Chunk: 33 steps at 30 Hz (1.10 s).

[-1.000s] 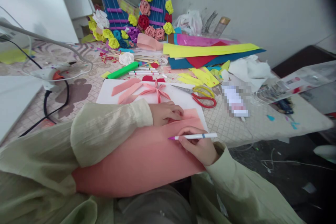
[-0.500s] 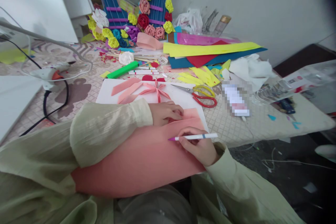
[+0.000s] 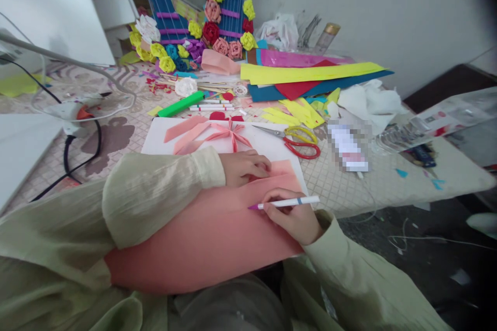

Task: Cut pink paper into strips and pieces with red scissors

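A large sheet of salmon-pink crepe paper (image 3: 194,248) spreads over my lap and up onto a white board (image 3: 155,137), its far edge folded. My left hand (image 3: 244,168) lies on the sheet near the fold, fingers loosely bent and pressing down. Between the thumb and fingers of my right hand (image 3: 293,220) is a white felt-tip pen (image 3: 289,201) with a purple tip. The tip points left, close over the pink paper; whether it touches I cannot tell. Beyond my left hand lie a pleated pink paper bow (image 3: 232,135) and several pink strips (image 3: 186,132).
Red-and-yellow-handled scissors (image 3: 298,142) lie at the board's right edge. Further right are a phone (image 3: 347,147) and a plastic bottle (image 3: 399,137). A glue gun (image 3: 72,111) with cables sits left. Behind are a green tube (image 3: 180,104), coloured paper (image 3: 310,72) and flower-decorated blue panels (image 3: 233,15).
My right hand and the pen have shifted very slightly, the pen's rear end dipping a little. My left hand and the paper stay in place.
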Motion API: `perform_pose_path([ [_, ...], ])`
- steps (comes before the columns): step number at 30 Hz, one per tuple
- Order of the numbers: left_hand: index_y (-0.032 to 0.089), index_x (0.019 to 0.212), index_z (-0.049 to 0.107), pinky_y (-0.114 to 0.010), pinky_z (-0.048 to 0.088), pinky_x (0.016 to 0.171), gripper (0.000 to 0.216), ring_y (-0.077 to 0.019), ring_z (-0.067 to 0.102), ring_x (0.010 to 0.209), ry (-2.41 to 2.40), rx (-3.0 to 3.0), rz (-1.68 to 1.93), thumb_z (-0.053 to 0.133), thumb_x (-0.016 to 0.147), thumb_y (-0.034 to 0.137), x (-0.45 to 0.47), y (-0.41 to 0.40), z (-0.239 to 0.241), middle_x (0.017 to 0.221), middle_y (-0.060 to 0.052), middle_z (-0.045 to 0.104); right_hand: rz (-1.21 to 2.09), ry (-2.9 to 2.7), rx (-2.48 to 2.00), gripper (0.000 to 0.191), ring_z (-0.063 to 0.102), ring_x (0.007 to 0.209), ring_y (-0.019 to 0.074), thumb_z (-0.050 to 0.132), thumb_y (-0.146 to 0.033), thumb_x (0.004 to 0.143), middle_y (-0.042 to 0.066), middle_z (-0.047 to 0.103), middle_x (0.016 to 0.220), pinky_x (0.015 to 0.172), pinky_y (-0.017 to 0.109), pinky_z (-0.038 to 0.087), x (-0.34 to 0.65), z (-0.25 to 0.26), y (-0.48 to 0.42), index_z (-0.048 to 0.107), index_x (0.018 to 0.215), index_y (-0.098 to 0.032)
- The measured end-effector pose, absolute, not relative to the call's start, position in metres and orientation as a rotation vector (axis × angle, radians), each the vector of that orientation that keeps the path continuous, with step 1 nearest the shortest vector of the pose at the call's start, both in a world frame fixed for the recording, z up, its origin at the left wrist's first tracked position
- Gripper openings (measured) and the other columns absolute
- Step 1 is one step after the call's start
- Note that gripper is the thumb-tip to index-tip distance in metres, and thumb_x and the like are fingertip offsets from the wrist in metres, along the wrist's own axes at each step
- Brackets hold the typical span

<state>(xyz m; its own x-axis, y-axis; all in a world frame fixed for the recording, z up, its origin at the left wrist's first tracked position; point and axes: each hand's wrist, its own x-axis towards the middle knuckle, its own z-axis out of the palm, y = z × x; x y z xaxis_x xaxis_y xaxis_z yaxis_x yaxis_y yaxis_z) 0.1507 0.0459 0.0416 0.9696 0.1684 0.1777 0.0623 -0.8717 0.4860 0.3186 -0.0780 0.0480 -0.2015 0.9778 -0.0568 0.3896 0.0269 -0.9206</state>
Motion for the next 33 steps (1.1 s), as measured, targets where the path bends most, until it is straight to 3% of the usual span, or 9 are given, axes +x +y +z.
perform_pose_path([
  [9,0.018,0.104,0.062,-0.036,0.040,0.086,0.045,-0.0235,0.049,0.095,0.157,2.630,0.259,0.044,0.065,0.004,0.151,0.047,0.044,0.117,-0.011,0.053,1.206,-1.595,-1.402,0.004,0.049,0.047,0.0103,0.060,-0.020,0.069,0.000,0.058,0.056,0.044,0.023,0.039,0.318,0.047,-0.078,0.059,0.067,-0.017],
  [15,0.020,0.103,0.062,-0.037,0.039,0.087,0.044,-0.0231,0.049,0.095,0.178,2.617,0.267,0.045,0.065,0.005,0.150,0.046,0.041,0.116,-0.010,0.053,1.349,-1.405,-1.286,0.014,0.049,0.042,0.0096,0.058,-0.030,0.078,0.000,0.058,0.054,0.039,0.022,0.041,0.325,0.041,-0.081,0.055,0.074,-0.017],
  [19,0.018,0.103,0.061,-0.036,0.040,0.088,0.047,-0.0236,0.050,0.095,0.198,2.634,0.249,0.045,0.062,0.003,0.150,0.043,0.046,0.117,-0.010,0.053,1.387,-1.295,-1.145,0.011,0.053,0.043,0.0099,0.059,-0.028,0.079,0.000,0.061,0.055,0.039,0.021,0.041,0.337,0.047,-0.084,0.057,0.077,-0.017],
  [25,0.017,0.102,0.061,-0.036,0.044,0.081,0.043,-0.0236,0.051,0.090,0.217,2.696,0.222,0.049,0.062,0.005,0.152,0.042,0.052,0.115,-0.011,0.056,1.215,-1.193,-1.107,0.009,0.052,0.044,0.0097,0.061,-0.026,0.078,0.000,0.061,0.054,0.040,0.020,0.040,0.360,0.074,-0.084,0.062,0.077,-0.017],
  [33,0.016,0.109,0.059,-0.032,0.044,0.088,0.041,-0.0214,0.055,0.102,0.273,2.727,0.285,0.045,0.071,0.005,0.150,0.039,0.054,0.117,-0.012,0.058,1.022,-1.229,-0.978,0.006,0.054,0.048,0.0106,0.060,-0.021,0.079,0.000,0.061,0.057,0.040,0.020,0.041,0.386,0.085,-0.068,0.064,0.077,-0.018],
])
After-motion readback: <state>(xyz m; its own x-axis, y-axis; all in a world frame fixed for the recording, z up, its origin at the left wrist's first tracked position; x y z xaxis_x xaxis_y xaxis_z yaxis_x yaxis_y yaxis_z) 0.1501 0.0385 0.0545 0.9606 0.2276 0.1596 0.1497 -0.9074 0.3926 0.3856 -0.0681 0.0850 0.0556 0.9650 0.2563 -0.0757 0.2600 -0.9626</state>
